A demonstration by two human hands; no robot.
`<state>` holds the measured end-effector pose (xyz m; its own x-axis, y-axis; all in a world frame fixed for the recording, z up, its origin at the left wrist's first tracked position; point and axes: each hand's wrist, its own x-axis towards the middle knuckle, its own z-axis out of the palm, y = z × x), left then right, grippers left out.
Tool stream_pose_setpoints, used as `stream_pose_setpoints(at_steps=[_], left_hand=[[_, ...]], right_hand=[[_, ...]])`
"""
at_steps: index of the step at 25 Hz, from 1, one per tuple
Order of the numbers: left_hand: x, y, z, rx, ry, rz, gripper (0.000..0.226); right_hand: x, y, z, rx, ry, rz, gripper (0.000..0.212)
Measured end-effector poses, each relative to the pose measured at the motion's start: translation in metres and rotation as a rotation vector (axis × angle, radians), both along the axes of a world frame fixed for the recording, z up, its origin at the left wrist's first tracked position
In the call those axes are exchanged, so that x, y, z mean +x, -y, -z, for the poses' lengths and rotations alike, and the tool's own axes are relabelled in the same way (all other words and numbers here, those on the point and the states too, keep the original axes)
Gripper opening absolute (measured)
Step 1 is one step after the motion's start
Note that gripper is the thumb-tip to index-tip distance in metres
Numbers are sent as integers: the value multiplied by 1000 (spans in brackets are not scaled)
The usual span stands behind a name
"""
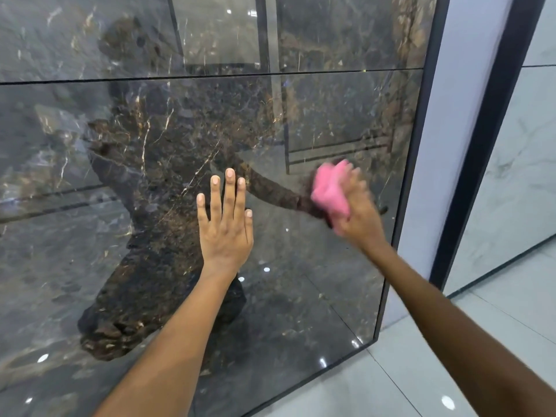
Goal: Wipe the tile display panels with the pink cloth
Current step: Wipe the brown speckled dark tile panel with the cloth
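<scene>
A glossy dark marble tile display panel (150,139) fills most of the view, with a seam across it near the top. My left hand (224,224) lies flat against the panel with its fingers straight and spread. To its right, my right hand (356,212) grips a bunched pink cloth (329,188) and holds it against the panel, close to the right edge. The right hand and the cloth are blurred.
A black frame (403,188) runs down the panel's right edge. Beyond it stand a white strip (442,145), another black post (478,152) and a pale grey marble panel (517,176). Light floor tiles (376,383) lie at the bottom right.
</scene>
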<state>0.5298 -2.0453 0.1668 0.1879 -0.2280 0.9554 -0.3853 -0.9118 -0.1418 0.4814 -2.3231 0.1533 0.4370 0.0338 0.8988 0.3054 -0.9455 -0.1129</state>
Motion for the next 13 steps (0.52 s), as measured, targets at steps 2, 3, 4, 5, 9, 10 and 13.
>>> stream_pose_setpoints(at_steps=[2, 3, 4, 5, 9, 10, 13], left_hand=[[-1, 1, -1, -4, 0, -6, 57], [-2, 2, -2, -10, -9, -7, 57], [-2, 2, 0, -15, -15, -5, 57], [0, 2, 3, -19, -9, -4, 56], [-2, 2, 1, -16, -13, -5, 56], [-3, 2, 1, -15, -12, 3, 56], [-2, 2, 5, -12, 1, 5, 57]], right_hand=[[10, 33, -36, 692, 4, 96, 80], [16, 34, -45, 978, 34, 123, 76], [17, 23, -46, 1159, 58, 190, 73], [19, 2, -38, 1285, 69, 235, 71], [11, -76, -15, 1094, -57, 122, 73], [13, -57, -29, 1023, -28, 106, 74], [15, 37, -67, 858, 26, 110, 81]])
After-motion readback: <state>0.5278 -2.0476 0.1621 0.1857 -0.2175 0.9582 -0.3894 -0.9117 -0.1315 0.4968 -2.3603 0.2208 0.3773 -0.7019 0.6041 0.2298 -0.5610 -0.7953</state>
